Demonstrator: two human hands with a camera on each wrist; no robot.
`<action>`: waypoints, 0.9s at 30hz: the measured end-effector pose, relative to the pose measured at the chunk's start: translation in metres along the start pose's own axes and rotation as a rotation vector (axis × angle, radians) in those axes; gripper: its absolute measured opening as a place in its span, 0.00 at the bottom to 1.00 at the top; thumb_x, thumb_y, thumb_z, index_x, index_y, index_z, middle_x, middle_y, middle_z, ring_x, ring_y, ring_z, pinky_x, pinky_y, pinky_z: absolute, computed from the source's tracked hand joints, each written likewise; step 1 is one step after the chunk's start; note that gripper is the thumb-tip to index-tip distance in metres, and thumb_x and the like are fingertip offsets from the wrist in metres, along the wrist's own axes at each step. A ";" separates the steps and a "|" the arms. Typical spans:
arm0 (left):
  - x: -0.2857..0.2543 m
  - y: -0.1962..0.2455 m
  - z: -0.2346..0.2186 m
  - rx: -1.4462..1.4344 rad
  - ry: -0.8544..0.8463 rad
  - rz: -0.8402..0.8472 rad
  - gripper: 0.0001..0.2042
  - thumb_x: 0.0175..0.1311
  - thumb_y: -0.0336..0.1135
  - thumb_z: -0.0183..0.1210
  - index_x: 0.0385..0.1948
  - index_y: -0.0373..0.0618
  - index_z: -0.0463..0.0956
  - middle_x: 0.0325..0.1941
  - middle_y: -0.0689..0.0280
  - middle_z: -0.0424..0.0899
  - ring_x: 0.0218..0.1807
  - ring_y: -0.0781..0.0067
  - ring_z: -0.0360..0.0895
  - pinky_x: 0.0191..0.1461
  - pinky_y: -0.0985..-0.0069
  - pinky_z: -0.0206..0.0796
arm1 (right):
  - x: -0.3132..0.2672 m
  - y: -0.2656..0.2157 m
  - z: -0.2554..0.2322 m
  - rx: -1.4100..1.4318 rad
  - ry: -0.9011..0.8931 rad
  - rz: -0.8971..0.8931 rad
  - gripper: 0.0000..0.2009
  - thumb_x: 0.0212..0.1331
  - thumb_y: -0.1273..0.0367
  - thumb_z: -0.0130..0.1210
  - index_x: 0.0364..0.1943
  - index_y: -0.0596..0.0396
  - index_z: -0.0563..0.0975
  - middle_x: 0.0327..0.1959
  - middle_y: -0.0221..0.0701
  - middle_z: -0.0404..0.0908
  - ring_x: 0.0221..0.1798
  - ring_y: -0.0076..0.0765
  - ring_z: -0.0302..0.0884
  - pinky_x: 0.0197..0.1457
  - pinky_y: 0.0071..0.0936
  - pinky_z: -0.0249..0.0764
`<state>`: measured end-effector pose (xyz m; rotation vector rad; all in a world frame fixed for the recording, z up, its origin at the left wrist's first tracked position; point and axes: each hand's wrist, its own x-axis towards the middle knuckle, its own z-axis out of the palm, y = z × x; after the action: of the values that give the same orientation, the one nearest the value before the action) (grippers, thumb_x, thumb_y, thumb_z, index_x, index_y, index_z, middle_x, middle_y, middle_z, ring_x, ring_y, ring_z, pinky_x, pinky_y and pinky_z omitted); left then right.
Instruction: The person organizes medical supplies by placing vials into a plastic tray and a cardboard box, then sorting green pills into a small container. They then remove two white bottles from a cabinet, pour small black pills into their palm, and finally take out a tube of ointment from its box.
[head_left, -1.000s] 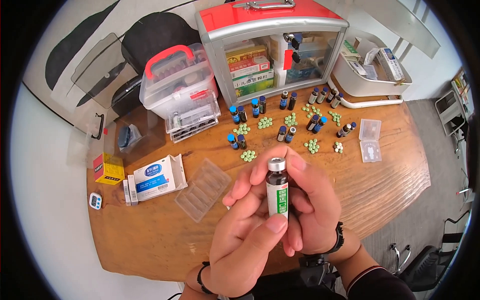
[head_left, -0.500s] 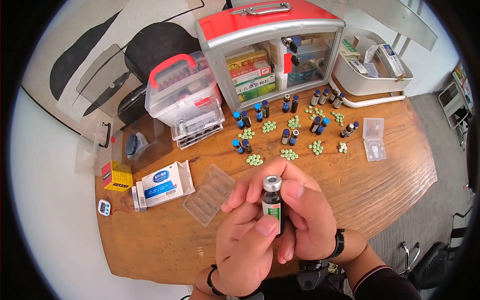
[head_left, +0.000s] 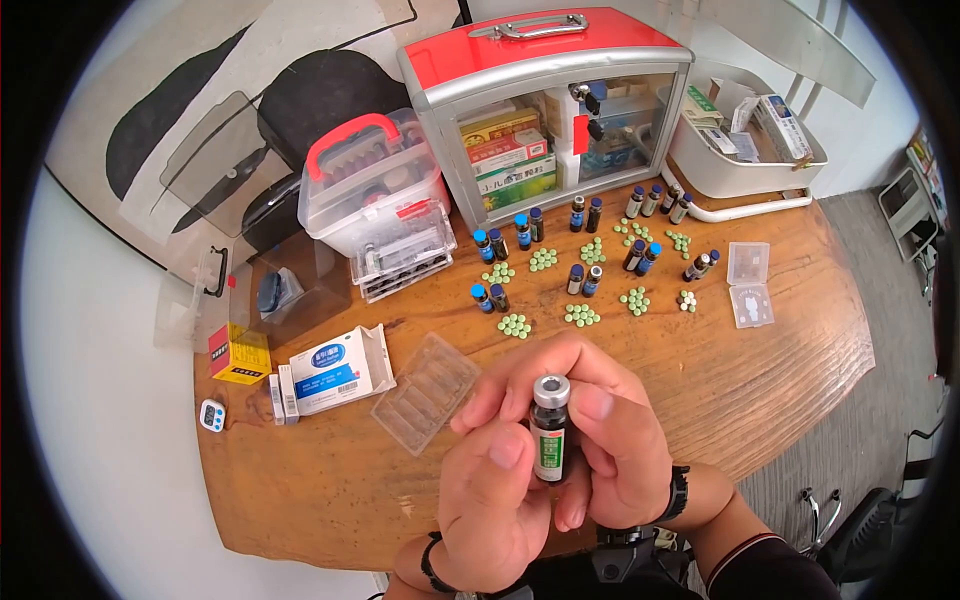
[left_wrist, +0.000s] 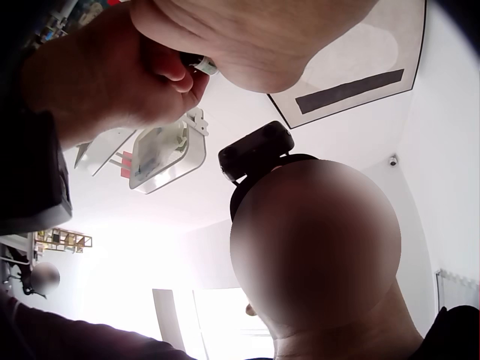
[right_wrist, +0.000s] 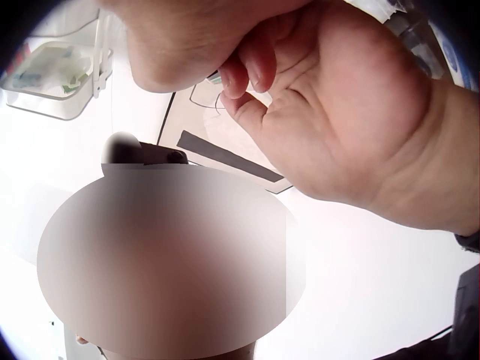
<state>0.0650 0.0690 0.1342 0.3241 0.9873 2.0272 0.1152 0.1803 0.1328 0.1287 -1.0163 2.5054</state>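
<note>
A small dark glass vial (head_left: 550, 455) with a silver cap and a green-and-white label stands nearly upright between both hands in the head view. My right hand (head_left: 625, 440) grips it, thumb against its upper right side and fingers curled behind. On the other side, my left hand (head_left: 495, 505) wraps the vial's lower part, its thumb raised beside the label and its fingertips mostly hidden. The left wrist view shows a bit of the vial (left_wrist: 204, 66) by the curled fingers of my right hand (left_wrist: 112, 79). Curled fingers of my left hand (right_wrist: 352, 112) appear in the right wrist view.
Paired dark vials (head_left: 591, 281) and piles of green tablets (head_left: 582, 314) cover the table's back half. Behind stand a red-topped cabinet (head_left: 545, 45), a clear-lidded box (head_left: 375, 205) and a white bin (head_left: 745, 170). An empty plastic tray (head_left: 427, 395) and a white carton (head_left: 335, 372) lie left.
The left thumb has come off the label and now points up beside it. The held vial sits a little lower in the head view, whose angle has shifted slightly.
</note>
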 end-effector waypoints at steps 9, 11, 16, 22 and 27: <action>0.005 0.013 0.013 0.202 -0.051 -0.018 0.28 0.74 0.56 0.44 0.48 0.32 0.74 0.35 0.57 0.80 0.24 0.71 0.74 0.19 0.80 0.62 | 0.001 0.006 -0.002 -0.024 -0.012 -0.045 0.17 0.74 0.59 0.46 0.47 0.62 0.73 0.49 0.44 0.78 0.53 0.33 0.73 0.60 0.33 0.68; 0.004 0.014 0.012 0.151 -0.054 -0.028 0.27 0.73 0.52 0.45 0.50 0.31 0.73 0.35 0.56 0.81 0.23 0.70 0.74 0.19 0.79 0.62 | 0.001 0.006 -0.002 -0.030 -0.011 -0.046 0.17 0.74 0.59 0.46 0.47 0.63 0.73 0.49 0.44 0.78 0.53 0.33 0.73 0.60 0.33 0.68; 0.004 0.015 0.007 0.139 -0.099 -0.037 0.26 0.71 0.50 0.46 0.50 0.29 0.73 0.38 0.55 0.81 0.26 0.69 0.76 0.21 0.78 0.64 | 0.000 0.004 -0.002 -0.027 0.002 -0.029 0.17 0.74 0.59 0.46 0.47 0.63 0.73 0.49 0.44 0.78 0.52 0.33 0.73 0.60 0.33 0.69; 0.003 0.021 0.021 0.450 0.022 0.100 0.25 0.69 0.45 0.51 0.53 0.27 0.73 0.45 0.57 0.80 0.38 0.71 0.78 0.41 0.77 0.70 | -0.004 -0.003 0.002 0.032 0.048 0.051 0.18 0.73 0.62 0.44 0.53 0.64 0.73 0.55 0.48 0.78 0.56 0.34 0.75 0.63 0.34 0.70; 0.007 0.010 0.016 0.531 0.007 0.287 0.23 0.68 0.42 0.53 0.54 0.27 0.72 0.45 0.58 0.80 0.40 0.70 0.77 0.49 0.75 0.69 | -0.004 0.008 0.004 -0.193 0.077 -0.204 0.19 0.66 0.73 0.46 0.59 0.67 0.70 0.55 0.48 0.79 0.57 0.31 0.76 0.62 0.30 0.71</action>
<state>0.0635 0.0792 0.1512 0.7778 1.5532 1.9828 0.1147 0.1713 0.1292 0.0724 -1.1453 2.2010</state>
